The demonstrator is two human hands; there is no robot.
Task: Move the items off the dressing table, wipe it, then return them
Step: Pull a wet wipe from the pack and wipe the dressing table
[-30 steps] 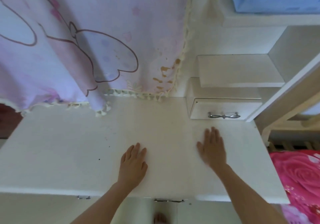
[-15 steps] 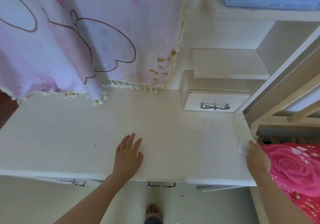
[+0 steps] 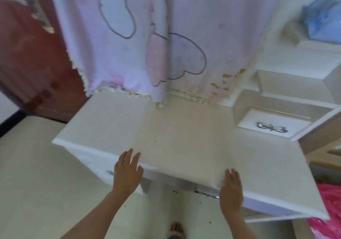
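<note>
The white rectangular counter of the dressing table spreads ahead of both hands, its top bare but for a few dark specks beyond the left hand. That hand is spread flat with straight, parted fingers. Its fingertips reach the counter's front edge and its palm hangs in front of the white drawer face below. The right hand lies flat with straight fingers close together, on the front edge and well apart from the left. The patch under and just left of its fingertips is a pale blur, so whether anything lies beneath it cannot be told.

Far beyond the left hand hangs a lilac-and-pink cloth with a cartoon outline and cream fringe, its hem touching the back of the counter. Beyond the right hand sits a small white drawer with a silver bow-shaped handle, and higher up is a blurred blue plastic bag, cut off by the frame. To the right of the right hand, pink floral bedding is cut off at the edge. Between the forearms, a bare foot shows only in part.
</note>
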